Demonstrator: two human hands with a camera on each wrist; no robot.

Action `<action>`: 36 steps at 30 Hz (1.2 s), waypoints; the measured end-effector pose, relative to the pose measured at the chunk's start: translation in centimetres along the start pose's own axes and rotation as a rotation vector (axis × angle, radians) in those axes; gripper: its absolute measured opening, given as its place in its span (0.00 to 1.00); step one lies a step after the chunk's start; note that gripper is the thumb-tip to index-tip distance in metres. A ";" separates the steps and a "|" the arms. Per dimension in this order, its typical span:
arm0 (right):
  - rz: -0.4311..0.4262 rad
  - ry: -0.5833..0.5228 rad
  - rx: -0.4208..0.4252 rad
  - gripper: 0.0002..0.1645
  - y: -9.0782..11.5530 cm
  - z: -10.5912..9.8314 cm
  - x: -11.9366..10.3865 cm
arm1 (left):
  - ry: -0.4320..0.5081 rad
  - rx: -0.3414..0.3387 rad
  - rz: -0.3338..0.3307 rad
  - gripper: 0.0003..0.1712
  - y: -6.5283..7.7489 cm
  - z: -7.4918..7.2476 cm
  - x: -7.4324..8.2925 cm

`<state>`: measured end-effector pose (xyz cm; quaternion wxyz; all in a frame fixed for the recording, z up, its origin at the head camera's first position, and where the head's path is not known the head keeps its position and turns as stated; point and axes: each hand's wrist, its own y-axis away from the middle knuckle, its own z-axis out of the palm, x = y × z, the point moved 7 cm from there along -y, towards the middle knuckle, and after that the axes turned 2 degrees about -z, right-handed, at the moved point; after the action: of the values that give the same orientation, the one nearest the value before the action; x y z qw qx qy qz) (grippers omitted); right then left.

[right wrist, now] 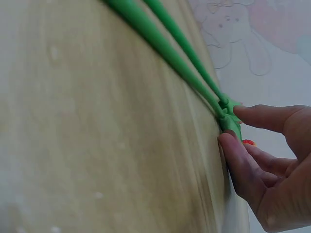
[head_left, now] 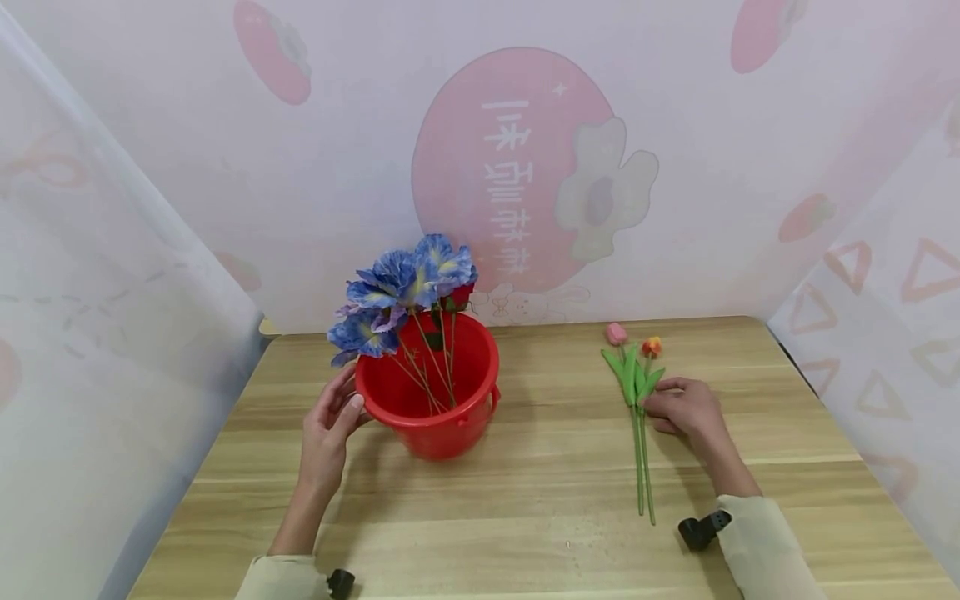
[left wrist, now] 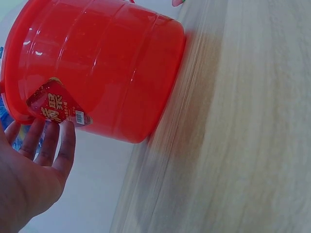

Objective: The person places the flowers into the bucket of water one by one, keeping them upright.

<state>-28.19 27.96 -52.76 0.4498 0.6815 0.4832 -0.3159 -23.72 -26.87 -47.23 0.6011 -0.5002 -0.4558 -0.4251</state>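
A red bucket (head_left: 442, 437) stands left of the middle of the wooden table, with blue flowers (head_left: 397, 279) and a partly hidden red bloom (head_left: 460, 296) standing in it. My left hand (head_left: 327, 429) rests its fingertips against the bucket's left side near the rim; in the left wrist view the fingers (left wrist: 65, 145) lie loosely extended by a dark red label (left wrist: 56, 104). Two artificial tulips, one pink (head_left: 617, 334) and one orange-red (head_left: 652, 347), lie side by side at the right. My right hand (head_left: 688, 408) pinches them between thumb and fingers where leaves meet stems.
The wooden table (head_left: 525, 500) meets a pale printed backdrop (head_left: 337, 167) at its far edge. Similar printed sheets rise at the left and right sides. Dark camera mounts (head_left: 703, 531) sit at both wrists, by the sleeves.
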 end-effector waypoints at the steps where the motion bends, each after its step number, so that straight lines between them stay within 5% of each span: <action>1: -0.004 0.014 0.007 0.39 -0.1 0.1 -0.1 | -0.001 0.000 0.001 0.29 0.0 0.0 0.0; 16: -0.034 0.138 0.064 0.34 -0.5 0.5 -1.0 | -0.010 -0.005 0.018 0.29 0.0 -0.2 0.1; 29: -0.077 0.058 -0.023 0.34 0.9 -0.5 -1.4 | 0.014 -0.006 0.027 0.29 -0.1 0.1 0.2; 36: -0.121 -0.071 -0.091 0.36 1.0 -1.3 -2.2 | 0.025 -0.008 0.029 0.29 0.0 0.1 0.1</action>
<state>-28.01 28.23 -49.99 0.4773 0.6180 0.5211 -0.3445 -23.68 -26.74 -47.13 0.6108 -0.5038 -0.4393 -0.4244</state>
